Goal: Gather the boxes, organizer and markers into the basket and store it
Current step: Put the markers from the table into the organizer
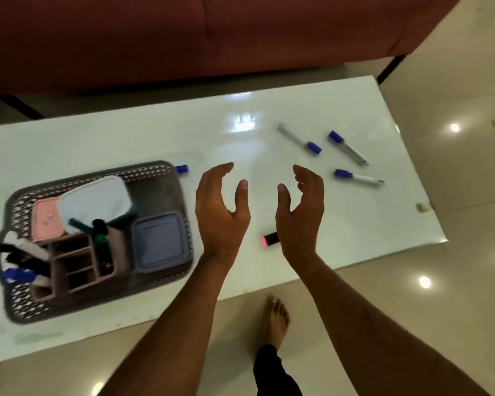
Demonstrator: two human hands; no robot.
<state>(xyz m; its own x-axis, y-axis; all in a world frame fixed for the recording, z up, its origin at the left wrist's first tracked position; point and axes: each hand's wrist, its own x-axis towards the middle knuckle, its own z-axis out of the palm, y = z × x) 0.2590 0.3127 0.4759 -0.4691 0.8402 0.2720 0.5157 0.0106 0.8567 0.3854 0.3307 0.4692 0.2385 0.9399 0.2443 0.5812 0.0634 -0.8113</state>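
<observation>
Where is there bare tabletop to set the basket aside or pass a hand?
Free: the far strip of table behind the basket, the middle around both hands, left hand and right hand, and the near edge. Crowded: the right end, with three blue-capped markers, and the dark marker beside the right hand.

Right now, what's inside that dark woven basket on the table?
The basket holds a white box, pink box, blue-grey box and brown organizer with markers. The basket floor beneath them is hidden.
</observation>
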